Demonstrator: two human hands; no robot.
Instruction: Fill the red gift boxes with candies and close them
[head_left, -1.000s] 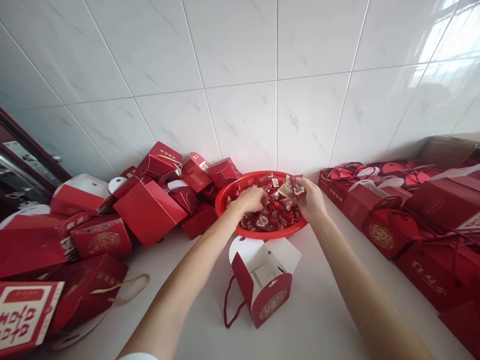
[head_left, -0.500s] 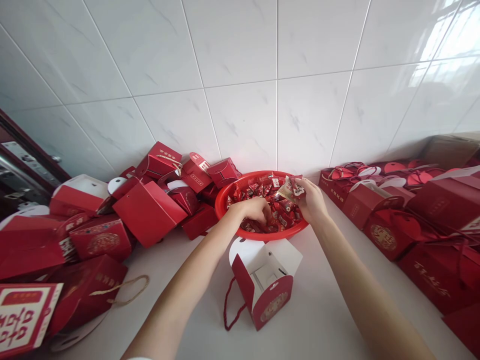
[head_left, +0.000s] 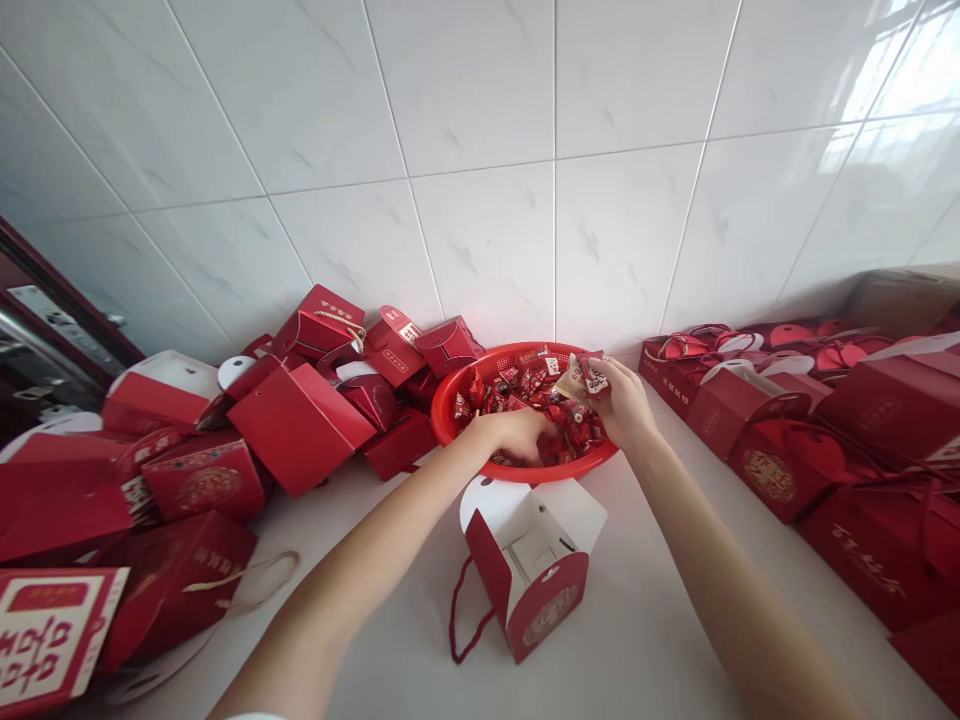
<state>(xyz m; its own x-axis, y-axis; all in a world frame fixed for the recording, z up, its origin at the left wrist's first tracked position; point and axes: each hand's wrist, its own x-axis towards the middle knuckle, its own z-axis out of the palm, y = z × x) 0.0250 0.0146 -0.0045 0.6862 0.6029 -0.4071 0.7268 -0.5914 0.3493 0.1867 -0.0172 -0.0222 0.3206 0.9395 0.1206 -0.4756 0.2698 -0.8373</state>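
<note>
A red plastic basket (head_left: 448, 420) holds many wrapped candies (head_left: 510, 378), mostly in red wrappers. My left hand (head_left: 523, 436) reaches down among them; its fingertips are blurred and partly hidden, so what they hold does not show. Over the basket's right side my right hand (head_left: 621, 395) is closed on a few wrapped candies (head_left: 583, 378), red and cream with dark lettering. In front of the basket stands an open red gift box (head_left: 551, 605), its white inside showing and a dark red cord handle hanging at its left.
Red gift boxes (head_left: 300, 430) lie in a loose heap on the left, some with twine handles. Rows of red boxes (head_left: 780, 465) stand at the right, with a brown carton (head_left: 900, 300) behind. A tiled wall (head_left: 480, 240) rises behind the white tabletop (head_left: 637, 610).
My left hand has shifted slightly to the right and deeper among the candies. My right hand stays in place with its candies. The open box has not moved.
</note>
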